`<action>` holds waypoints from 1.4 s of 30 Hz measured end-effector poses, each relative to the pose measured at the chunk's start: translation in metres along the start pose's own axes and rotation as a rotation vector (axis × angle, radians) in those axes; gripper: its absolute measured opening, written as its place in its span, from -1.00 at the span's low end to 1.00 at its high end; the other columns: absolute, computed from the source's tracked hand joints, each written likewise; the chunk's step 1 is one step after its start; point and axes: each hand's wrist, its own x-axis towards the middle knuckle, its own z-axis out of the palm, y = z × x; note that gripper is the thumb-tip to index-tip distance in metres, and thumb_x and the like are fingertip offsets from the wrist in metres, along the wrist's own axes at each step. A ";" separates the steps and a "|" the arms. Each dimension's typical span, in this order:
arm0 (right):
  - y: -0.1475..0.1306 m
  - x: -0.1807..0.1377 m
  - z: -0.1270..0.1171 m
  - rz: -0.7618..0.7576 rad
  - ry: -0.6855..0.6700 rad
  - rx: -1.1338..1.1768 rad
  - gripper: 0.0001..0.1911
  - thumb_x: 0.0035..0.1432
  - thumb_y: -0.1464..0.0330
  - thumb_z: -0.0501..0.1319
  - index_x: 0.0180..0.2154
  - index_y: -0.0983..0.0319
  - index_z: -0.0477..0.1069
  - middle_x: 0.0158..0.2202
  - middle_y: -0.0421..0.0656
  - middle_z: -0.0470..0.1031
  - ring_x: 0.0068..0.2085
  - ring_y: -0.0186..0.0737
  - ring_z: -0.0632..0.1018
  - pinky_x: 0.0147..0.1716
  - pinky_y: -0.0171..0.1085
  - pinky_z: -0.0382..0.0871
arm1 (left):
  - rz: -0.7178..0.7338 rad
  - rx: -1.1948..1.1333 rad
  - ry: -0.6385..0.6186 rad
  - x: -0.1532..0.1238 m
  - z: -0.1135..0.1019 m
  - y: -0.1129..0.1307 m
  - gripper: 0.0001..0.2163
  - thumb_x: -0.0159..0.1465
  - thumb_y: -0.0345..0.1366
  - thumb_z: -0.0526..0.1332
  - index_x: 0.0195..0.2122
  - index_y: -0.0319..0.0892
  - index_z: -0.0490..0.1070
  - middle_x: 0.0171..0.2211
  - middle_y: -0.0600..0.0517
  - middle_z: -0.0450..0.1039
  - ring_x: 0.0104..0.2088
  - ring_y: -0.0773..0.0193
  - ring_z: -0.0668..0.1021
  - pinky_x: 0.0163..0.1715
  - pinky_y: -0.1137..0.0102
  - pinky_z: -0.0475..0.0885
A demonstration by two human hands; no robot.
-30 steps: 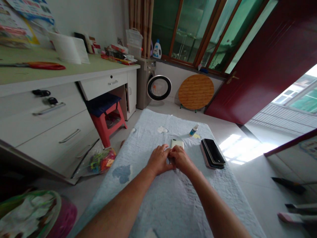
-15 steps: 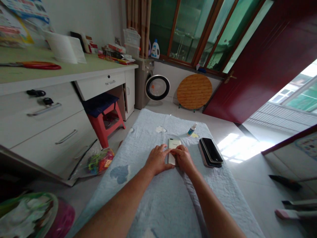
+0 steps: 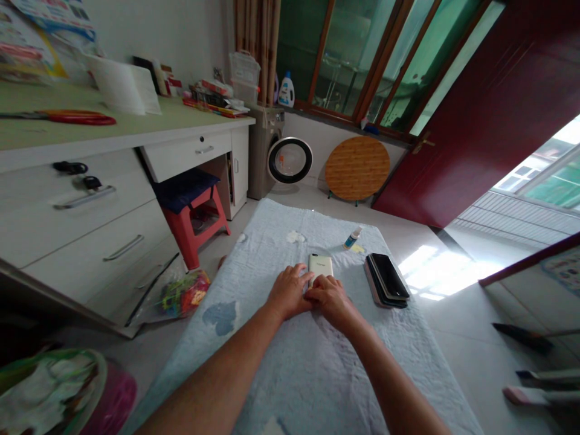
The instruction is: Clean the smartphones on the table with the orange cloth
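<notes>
A pale gold phone (image 3: 320, 264) lies back up on a light blue quilted cloth (image 3: 290, 368) spread over the floor. My left hand (image 3: 287, 293) rests on the phone's left side, fingers laid flat across it. My right hand (image 3: 332, 299) covers the phone's near end, fingers curled down onto it. Only the far half of the phone shows. To the right lies a stack of dark phones (image 3: 386, 279). A small blue and white bottle (image 3: 353, 238) and white wads (image 3: 294, 237) sit beyond.
A white desk with drawers (image 3: 81, 199) stands at the left, with a red stool (image 3: 193, 208) under it. A bag of coloured items (image 3: 183, 294) lies by the cloth. A washing machine (image 3: 276, 158), a round wooden board (image 3: 357, 168) and a dark red door (image 3: 480, 109) stand behind. Brushes (image 3: 534, 362) lie at right.
My right hand has slid toward me and leftward over the phone's near end. Both hands stay on the phone, which has hardly moved.
</notes>
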 end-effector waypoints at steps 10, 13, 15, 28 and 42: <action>0.029 0.043 0.004 0.042 0.125 0.000 -0.80 0.17 0.41 0.19 -0.23 0.14 0.59 -0.26 -0.11 0.37 -0.19 -0.21 0.33 -0.16 -0.29 0.21 | -0.043 -0.152 0.094 0.000 0.006 -0.002 -0.12 -0.09 -0.05 0.43 0.19 -0.12 0.00 0.12 -0.15 0.20 0.12 -0.04 0.33 0.08 0.09 0.29; 0.032 0.054 0.004 0.070 0.118 -0.020 -0.78 0.19 0.41 0.16 -0.25 0.12 0.60 -0.27 -0.12 0.38 -0.19 -0.21 0.33 -0.18 -0.30 0.20 | -0.055 -0.182 0.101 0.000 0.007 -0.001 -0.09 -0.10 -0.09 0.45 0.18 -0.16 -0.04 0.10 -0.20 0.19 0.12 -0.06 0.33 0.09 0.09 0.28; 0.031 0.058 0.004 0.071 0.110 -0.037 -0.79 0.18 0.42 0.17 -0.27 0.13 0.59 -0.26 -0.12 0.38 -0.20 -0.21 0.33 -0.18 -0.30 0.20 | -0.056 -0.186 0.109 0.000 0.007 -0.002 -0.08 -0.11 -0.10 0.45 0.19 -0.17 -0.06 0.10 -0.21 0.19 0.12 -0.07 0.34 0.09 0.08 0.28; 0.003 0.007 0.007 -0.073 0.050 0.040 -0.86 0.16 0.48 0.20 -0.33 0.15 0.52 -0.21 -0.15 0.34 -0.15 -0.22 0.32 -0.18 -0.32 0.25 | -0.038 -0.115 0.149 -0.001 0.011 0.000 -0.17 -0.05 -0.25 0.32 0.19 -0.20 -0.12 0.05 -0.21 0.22 0.08 -0.08 0.37 0.02 0.08 0.35; 0.048 0.062 0.007 0.033 0.115 0.017 -0.79 0.19 0.44 0.16 -0.28 0.17 0.59 -0.25 -0.12 0.37 -0.19 -0.24 0.35 -0.17 -0.32 0.21 | 0.011 -0.017 0.038 0.000 0.001 0.001 -0.55 0.16 -0.11 0.29 0.03 -0.11 0.26 -0.05 -0.05 0.32 -0.03 0.07 0.40 -0.04 0.20 0.34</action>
